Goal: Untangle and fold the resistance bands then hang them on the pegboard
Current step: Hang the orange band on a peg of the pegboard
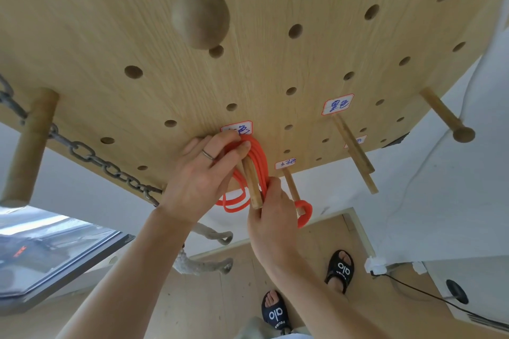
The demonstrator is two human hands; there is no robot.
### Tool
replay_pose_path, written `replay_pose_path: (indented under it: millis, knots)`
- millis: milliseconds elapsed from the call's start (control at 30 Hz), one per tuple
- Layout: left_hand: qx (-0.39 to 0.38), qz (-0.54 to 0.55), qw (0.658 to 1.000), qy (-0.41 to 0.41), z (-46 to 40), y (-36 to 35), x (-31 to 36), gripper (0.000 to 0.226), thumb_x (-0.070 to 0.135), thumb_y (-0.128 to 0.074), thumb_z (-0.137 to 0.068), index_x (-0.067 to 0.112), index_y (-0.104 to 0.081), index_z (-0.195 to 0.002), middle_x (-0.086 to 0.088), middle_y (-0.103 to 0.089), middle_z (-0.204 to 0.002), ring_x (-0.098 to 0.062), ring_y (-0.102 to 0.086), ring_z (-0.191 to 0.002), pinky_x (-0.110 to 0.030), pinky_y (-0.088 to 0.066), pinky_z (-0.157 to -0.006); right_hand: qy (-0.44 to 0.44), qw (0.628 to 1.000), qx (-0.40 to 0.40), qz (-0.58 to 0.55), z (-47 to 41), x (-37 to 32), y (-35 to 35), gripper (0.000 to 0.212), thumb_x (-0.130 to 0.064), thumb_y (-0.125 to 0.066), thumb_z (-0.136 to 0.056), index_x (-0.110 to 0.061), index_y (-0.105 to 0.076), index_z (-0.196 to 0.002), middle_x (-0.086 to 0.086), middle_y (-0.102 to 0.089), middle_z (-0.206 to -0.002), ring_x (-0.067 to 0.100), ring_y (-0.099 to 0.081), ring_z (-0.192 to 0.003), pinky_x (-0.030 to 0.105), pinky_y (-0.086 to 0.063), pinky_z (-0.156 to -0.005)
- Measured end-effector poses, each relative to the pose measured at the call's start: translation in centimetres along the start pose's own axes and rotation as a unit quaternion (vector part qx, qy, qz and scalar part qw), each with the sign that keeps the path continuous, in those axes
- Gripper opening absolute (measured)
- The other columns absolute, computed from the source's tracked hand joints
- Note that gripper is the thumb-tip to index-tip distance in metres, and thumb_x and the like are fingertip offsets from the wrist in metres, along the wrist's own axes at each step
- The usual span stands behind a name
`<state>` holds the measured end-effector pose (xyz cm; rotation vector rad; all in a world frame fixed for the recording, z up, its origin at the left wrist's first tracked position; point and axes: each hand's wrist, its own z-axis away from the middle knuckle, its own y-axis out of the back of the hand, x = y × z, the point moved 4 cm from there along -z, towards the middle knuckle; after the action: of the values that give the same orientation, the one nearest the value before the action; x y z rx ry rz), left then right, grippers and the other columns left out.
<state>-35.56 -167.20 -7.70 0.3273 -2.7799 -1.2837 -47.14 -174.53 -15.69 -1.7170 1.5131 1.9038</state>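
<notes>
Both hands seat the orange resistance band point(259, 162) over a wooden peg point(252, 184) on the pegboard point(275, 36): left hand point(198, 173) pinching the top loops, right hand point(271, 217) gripping the strands below (light, limp, probably springy, best gathered as a bundle).

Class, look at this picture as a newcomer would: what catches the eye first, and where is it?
The orange bands, looped over a wooden peg low on the pegboard, stand out first. The left hand holds them at the peg and the right hand grips them from below. A grey chain hangs at the left.
</notes>
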Motion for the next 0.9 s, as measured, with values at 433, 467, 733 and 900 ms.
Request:
replay_pose_path:
  millis: [433,467,733,900]
  knots:
    - [0.023,0.010,1.000,0.001,0.3,-0.5,0.0,0.022,0.001,-0.063,-0.097,0.006,-0.074,-0.115,-0.005,-0.057,-0.126,-0.026,-0.065,-0.090,-0.044,-0.051,-0.072,0.033,0.994,-0.036,0.097,-1.8,3.0,2.6,0.019,-0.031,-0.054,-0.102,-0.013,-0.058,-0.105,-0.004,-0.056,-0.074,0.019,-0.055,-0.062,0.040,-0.051,-0.063]
    - [0.023,0.010,1.000,0.002,0.3,-0.5,0.0,0.022,0.001,-0.063,-0.097,0.006,-0.075,-0.114,-0.005,-0.057,-0.126,-0.025,-0.065,-0.091,-0.043,-0.051,-0.072,0.014,0.995,-0.064,0.078,-2.2,3.1,2.0,0.019,-0.032,-0.053,-0.103,-0.013,-0.056,-0.106,-0.002,-0.057,-0.079,0.020,-0.057,-0.063,0.041,-0.052,-0.063]
    - [0.014,0.015,1.000,0.010,0.2,-0.3,0.1,0.021,0.001,-0.061,-0.098,0.005,-0.076,-0.113,-0.005,-0.057,-0.125,-0.030,-0.071,-0.085,-0.044,-0.052,-0.072,-0.036,0.975,-0.155,0.156,-3.4,3.3,1.0,0.022,-0.035,-0.042,-0.107,-0.016,-0.050,-0.113,-0.006,-0.053,-0.079,0.022,-0.053,-0.065,0.033,-0.042,-0.064]
    - [0.019,0.012,1.000,0.016,0.1,-0.3,0.2,0.021,0.002,-0.061,-0.098,0.005,-0.076,-0.113,-0.005,-0.058,-0.124,-0.030,-0.071,-0.085,-0.044,-0.052,-0.072,-0.037,0.977,-0.157,0.135,-2.0,2.4,2.4,0.018,-0.032,-0.042,-0.107,-0.017,-0.049,-0.113,-0.004,-0.058,-0.073,0.025,-0.064,-0.067,0.042,-0.055,-0.066]
